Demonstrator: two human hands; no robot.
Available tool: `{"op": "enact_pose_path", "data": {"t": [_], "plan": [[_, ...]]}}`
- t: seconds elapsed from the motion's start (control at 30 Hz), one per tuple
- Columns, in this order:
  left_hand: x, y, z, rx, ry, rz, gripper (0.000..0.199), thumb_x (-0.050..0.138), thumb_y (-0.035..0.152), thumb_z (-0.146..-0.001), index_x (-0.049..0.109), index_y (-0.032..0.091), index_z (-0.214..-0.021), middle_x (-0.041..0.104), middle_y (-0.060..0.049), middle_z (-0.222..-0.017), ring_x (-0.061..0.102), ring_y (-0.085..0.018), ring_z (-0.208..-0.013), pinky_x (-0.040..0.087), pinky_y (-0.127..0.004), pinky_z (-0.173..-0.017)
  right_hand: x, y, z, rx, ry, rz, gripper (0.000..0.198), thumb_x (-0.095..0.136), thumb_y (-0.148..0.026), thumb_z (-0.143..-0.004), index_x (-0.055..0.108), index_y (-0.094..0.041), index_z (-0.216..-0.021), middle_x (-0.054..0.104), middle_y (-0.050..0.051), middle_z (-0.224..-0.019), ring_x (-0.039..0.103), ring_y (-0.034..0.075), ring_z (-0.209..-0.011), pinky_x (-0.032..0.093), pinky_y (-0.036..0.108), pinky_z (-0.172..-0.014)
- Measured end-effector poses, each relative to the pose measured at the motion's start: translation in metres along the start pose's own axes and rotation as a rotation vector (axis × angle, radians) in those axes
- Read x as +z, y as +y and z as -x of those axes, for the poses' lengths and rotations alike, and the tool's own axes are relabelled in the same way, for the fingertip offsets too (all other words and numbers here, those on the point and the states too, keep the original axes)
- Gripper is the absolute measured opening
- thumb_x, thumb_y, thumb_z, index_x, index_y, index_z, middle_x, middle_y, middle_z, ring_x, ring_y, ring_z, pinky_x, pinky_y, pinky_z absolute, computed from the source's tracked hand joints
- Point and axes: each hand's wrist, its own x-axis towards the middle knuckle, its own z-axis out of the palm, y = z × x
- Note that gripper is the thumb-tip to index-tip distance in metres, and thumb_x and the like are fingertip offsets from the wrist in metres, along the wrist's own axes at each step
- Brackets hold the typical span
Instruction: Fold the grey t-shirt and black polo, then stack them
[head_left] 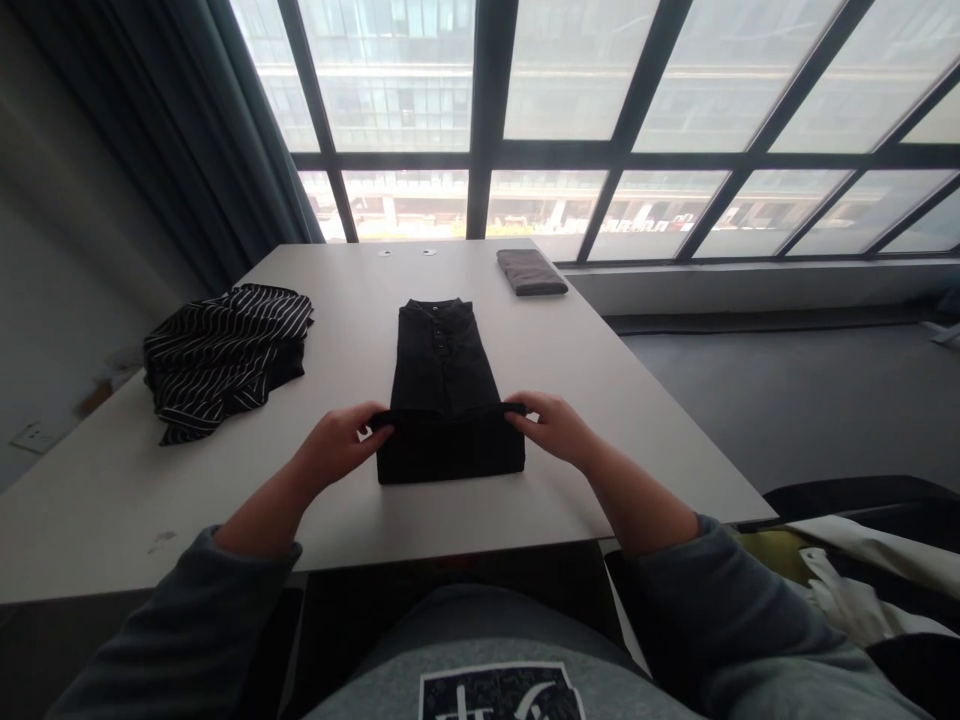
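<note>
A black buttoned shirt [442, 360] lies in the middle of the white table, its collar toward the window and its sides tucked into a narrow shape. The part nearest me is doubled over, with the folded edge running across between my hands. My left hand [341, 440] pinches the left end of that edge between thumb and fingers. At the opposite end, my right hand [551, 425] grips the right corner the same way. Both hands hold the edge slightly raised above the cloth beneath it.
A crumpled black-and-white striped garment [232, 350] lies on the left of the white table [345, 540]. Near the far right edge sits a folded grey cloth [531, 272]. Clothes or bags [847, 590] are heaped at the lower right. Windows stand beyond the table.
</note>
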Motion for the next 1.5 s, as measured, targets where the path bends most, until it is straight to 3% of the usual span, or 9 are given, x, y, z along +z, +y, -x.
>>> {"op": "enact_pose_path", "data": {"t": [0.17, 0.3, 0.4, 0.63, 0.77, 0.93, 1.23, 1.33, 1.5], "plan": [[0.022, -0.034, -0.029, -0.112, -0.068, -0.089, 0.028, 0.06, 0.046, -0.092, 0.073, 0.023, -0.103, 0.075, -0.002, -0.083, 0.068, -0.021, -0.072, 0.052, -0.032, -0.071, 0.018, 0.037, -0.023, 0.111, -0.027, 0.106, 0.015, 0.068, -0.024, -0.094, 0.076, -0.024, -0.107, 0.076, 0.002, -0.091, 0.068, 0.019, -0.079, 0.054, 0.033, -0.079], [0.042, -0.052, -0.033, -0.15, -0.061, -0.097, 0.033, 0.063, 0.042, -0.087, 0.072, 0.023, -0.112, 0.077, -0.007, -0.104, 0.071, -0.027, -0.092, 0.055, -0.038, -0.085, 0.035, 0.056, -0.023, 0.059, -0.027, 0.232, 0.021, 0.072, -0.015, -0.09, 0.077, -0.024, -0.109, 0.077, 0.006, -0.103, 0.068, 0.025, -0.102, 0.053, 0.04, -0.097], [0.045, -0.058, -0.031, -0.177, -0.054, -0.082, 0.037, 0.062, 0.044, -0.088, 0.071, 0.024, -0.118, 0.076, -0.007, -0.106, 0.07, -0.027, -0.093, 0.055, -0.04, -0.088, 0.039, 0.062, -0.021, 0.024, -0.012, 0.251, 0.026, 0.072, -0.014, -0.091, 0.075, -0.026, -0.114, 0.076, 0.006, -0.109, 0.065, 0.027, -0.107, 0.051, 0.043, -0.102], [0.042, -0.065, -0.031, -0.256, -0.019, -0.074, 0.031, 0.062, 0.044, -0.088, 0.07, 0.025, -0.111, 0.076, -0.004, -0.094, 0.07, -0.026, -0.086, 0.054, -0.038, -0.082, 0.039, 0.064, -0.024, 0.072, 0.076, 0.251, 0.01, 0.075, -0.021, -0.088, 0.069, -0.025, -0.095, 0.074, 0.005, -0.099, 0.064, 0.027, -0.099, 0.051, 0.042, -0.095], [0.042, -0.064, -0.03, -0.292, 0.026, -0.011, 0.032, 0.066, 0.047, -0.086, 0.067, 0.025, -0.11, 0.076, -0.003, -0.092, 0.072, -0.024, -0.085, 0.053, -0.036, -0.081, 0.039, 0.063, -0.023, 0.155, 0.133, 0.17, 0.012, 0.075, -0.021, -0.088, 0.069, -0.025, -0.098, 0.074, 0.003, -0.093, 0.066, 0.024, -0.092, 0.051, 0.038, -0.088], [0.041, -0.066, -0.03, -0.292, 0.028, -0.013, 0.029, 0.063, 0.052, -0.088, 0.069, 0.025, -0.099, 0.076, -0.003, -0.091, 0.07, -0.024, -0.081, 0.052, -0.036, -0.079, 0.038, 0.06, -0.024, 0.18, 0.127, 0.155, 0.006, 0.072, -0.025, -0.089, 0.068, -0.025, -0.085, 0.072, 0.003, -0.088, 0.066, 0.023, -0.085, 0.051, 0.036, -0.082], [0.042, -0.069, -0.03, -0.268, 0.068, 0.024, 0.031, 0.064, 0.054, -0.088, 0.07, 0.025, -0.097, 0.076, -0.002, -0.091, 0.068, -0.023, -0.079, 0.051, -0.035, -0.08, 0.038, 0.06, -0.023, 0.171, 0.186, 0.112, 0.007, 0.073, -0.031, -0.091, 0.071, -0.025, -0.087, 0.073, 0.002, -0.088, 0.066, 0.022, -0.082, 0.051, 0.036, -0.081], [0.041, -0.068, -0.03, -0.279, 0.048, 0.019, 0.029, 0.063, 0.052, -0.088, 0.07, 0.026, -0.098, 0.076, -0.002, -0.092, 0.068, -0.023, -0.082, 0.051, -0.035, -0.08, 0.039, 0.062, -0.024, 0.169, 0.164, 0.138, 0.007, 0.072, -0.028, -0.091, 0.071, -0.025, -0.086, 0.073, 0.003, -0.089, 0.067, 0.023, -0.086, 0.051, 0.037, -0.085], [0.041, -0.067, -0.033, -0.3, 0.014, -0.048, 0.027, 0.062, 0.048, -0.087, 0.072, 0.025, -0.097, 0.076, -0.005, -0.098, 0.069, -0.026, -0.092, 0.053, -0.037, -0.085, 0.042, 0.068, -0.027, 0.12, 0.168, 0.258, 0.007, 0.075, -0.024, -0.09, 0.075, -0.024, -0.082, 0.074, 0.008, -0.104, 0.065, 0.028, -0.106, 0.047, 0.044, -0.105]]}}
